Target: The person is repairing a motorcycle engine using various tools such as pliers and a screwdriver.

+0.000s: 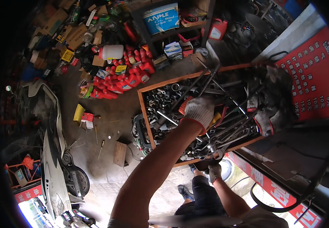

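My left hand (199, 111), in a whitish knit glove with orange-red rubber, reaches into a wooden-framed tool tray (146, 121). It is down among long metal bars and sockets; its fingertips are mostly hidden, so whether it grips anything does not show. A long shiny bar (168, 117) passes beside and under that wrist. My right hand (214, 171), also gloved, is at the tray's near edge, its fingers curled against a dark object I cannot make out. Just above it, several spanners (219, 140) lie fanned over the rim. Small sockets (160, 99) fill the tray's left part.
Spare work gloves (263, 123) lie at the tray's right end. Red bottles (122, 78) crowd the floor at far left. Screwdrivers (101, 149) and a wooden block (120, 153) lie nearer. A white scooter (52, 152) stands left; a red sign (316, 76) stands right.
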Demonstrator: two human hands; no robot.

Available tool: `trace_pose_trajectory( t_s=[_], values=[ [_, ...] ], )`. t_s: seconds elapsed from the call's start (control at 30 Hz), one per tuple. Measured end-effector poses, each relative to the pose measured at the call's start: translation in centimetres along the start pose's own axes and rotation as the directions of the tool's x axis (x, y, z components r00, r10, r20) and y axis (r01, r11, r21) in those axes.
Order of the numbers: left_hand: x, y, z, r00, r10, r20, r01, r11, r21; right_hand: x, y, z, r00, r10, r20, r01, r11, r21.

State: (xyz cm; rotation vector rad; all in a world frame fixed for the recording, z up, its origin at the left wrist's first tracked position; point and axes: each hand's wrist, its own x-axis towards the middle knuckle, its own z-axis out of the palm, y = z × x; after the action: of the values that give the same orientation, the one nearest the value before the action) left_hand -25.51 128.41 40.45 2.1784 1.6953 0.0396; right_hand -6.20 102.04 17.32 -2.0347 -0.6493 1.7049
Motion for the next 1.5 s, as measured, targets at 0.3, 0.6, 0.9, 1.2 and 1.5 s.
trace_pose_trajectory(
  t_s=[0.3,0.6,0.9,1.2,1.5],
  values=[
    [-12.5,-3.7,-1.4,0.865,-0.143,-0.481,-0.001,0.958,-0.286,-1.5,6.1,-4.8,0.993,-0.096,0.062,0.098,0.995,-0.021],
    [-47.1,-7.5,7.2,0.387,-0.885,-0.260,0.408,0.417,-0.812,-4.4,6.7,-2.9,0.960,-0.057,0.273,0.100,0.984,-0.145],
    [-79.3,9.8,27.1,-0.201,-0.917,0.344,0.379,-0.397,-0.836,-17.8,8.3,5.7,0.811,-0.061,0.581,0.363,0.833,-0.419],
    [-93.7,37.3,46.1,-0.552,-0.542,0.634,-0.029,-0.747,-0.665,-30.3,20.7,16.9,0.660,0.186,0.728,0.551,0.539,-0.637],
    [-86.8,52.2,54.1,-0.490,-0.084,0.868,-0.537,-0.755,-0.376,-46.0,39.5,26.4,0.296,0.614,0.732,0.895,0.089,-0.436]
  ],
)
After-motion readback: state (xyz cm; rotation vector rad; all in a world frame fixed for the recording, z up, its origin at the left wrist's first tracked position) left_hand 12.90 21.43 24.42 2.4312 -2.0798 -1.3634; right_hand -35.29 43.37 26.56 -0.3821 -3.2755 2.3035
